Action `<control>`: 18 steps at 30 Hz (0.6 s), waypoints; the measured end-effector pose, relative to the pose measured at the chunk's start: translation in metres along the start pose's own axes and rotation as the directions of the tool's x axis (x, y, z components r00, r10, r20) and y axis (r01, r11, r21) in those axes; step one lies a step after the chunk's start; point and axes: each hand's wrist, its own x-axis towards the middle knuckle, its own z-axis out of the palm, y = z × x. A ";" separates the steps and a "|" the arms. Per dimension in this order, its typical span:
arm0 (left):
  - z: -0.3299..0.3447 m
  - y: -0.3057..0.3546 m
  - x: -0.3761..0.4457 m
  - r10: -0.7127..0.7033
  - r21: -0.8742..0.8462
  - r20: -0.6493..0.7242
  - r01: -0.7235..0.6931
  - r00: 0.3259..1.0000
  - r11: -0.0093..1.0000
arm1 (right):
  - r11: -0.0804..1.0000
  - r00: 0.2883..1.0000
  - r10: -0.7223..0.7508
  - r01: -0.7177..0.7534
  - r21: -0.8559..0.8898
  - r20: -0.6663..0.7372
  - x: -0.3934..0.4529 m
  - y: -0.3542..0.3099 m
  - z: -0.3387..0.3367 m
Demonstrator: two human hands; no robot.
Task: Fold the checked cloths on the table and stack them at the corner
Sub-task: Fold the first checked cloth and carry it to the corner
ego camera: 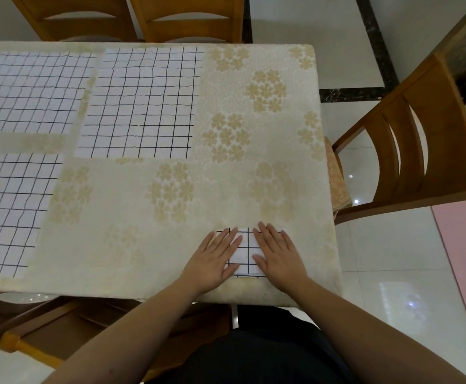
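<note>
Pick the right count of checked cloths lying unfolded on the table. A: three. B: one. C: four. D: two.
A: three flat cloths show, far left, far middle and near left; the folded cloth lies under both hands.

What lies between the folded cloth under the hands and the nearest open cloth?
In the head view, only bare flowered tablecloth lies between the folded cloth and the open cloth.

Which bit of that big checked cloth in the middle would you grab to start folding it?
Probably the near edge of the middle cloth, a grip at each near corner, coming from the person's side. It lies flat and fully spread, so its corners are free to lift.
</note>
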 end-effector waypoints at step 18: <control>-0.031 -0.013 0.032 -0.367 -0.341 -0.070 0.323 0.928 0.883 | 0.967 0.978 0.198 -0.183 0.176 -0.072 0.040 0.026 -0.047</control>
